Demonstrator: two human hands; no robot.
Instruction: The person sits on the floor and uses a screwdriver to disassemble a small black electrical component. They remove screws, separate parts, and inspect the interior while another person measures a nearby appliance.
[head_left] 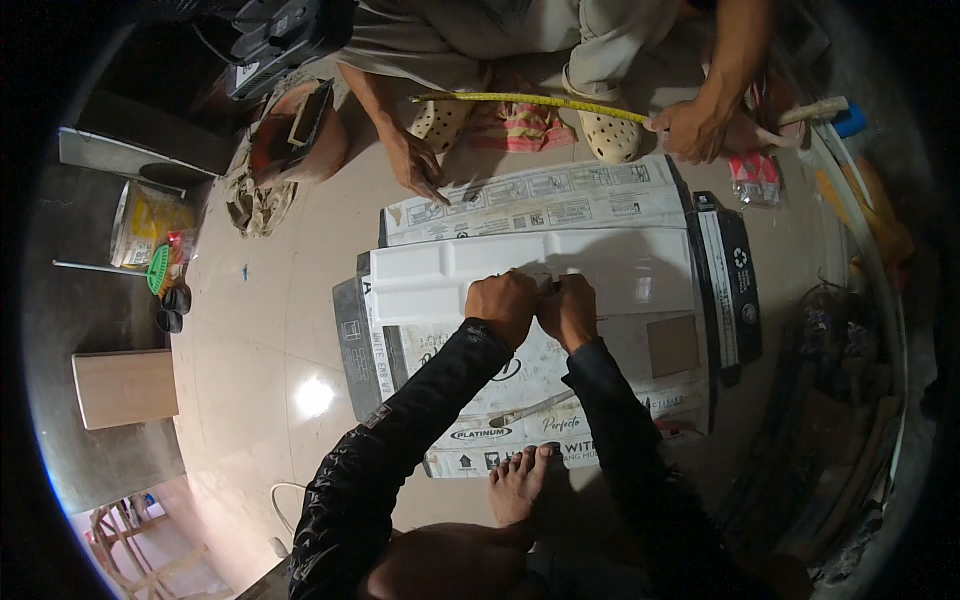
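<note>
Head view: the left hand (503,308) and right hand (567,312) are side by side, knuckles up, fingers curled in, at the near edge of the white panel (440,274), roughly mid-length. Can't tell what they pinch, fingertips are hidden under the knuckles. Panel lies flat just ahead of the hands and runs out to either side of them, on an opened carton (640,398); a shadow falls on its right part. Brown square patch (673,345) sits right of the right hand, bare foot (520,485) is on the carton's near margin, below the left hand. Beyond the hands a co-worker's hand (415,165) points down at the carton's far flap, and the other hand (692,128) holds a yellow measuring tape (540,100), well ahead of both fists. For good work I'd load both fists evenly, wrists in line, so the panel doesn't twist; it looks thin and probably brittle. Keep the carton flat under it and the foot clear of the edge. Gloves would be sensible, since both hands look bare and a panel edge could cut
</note>
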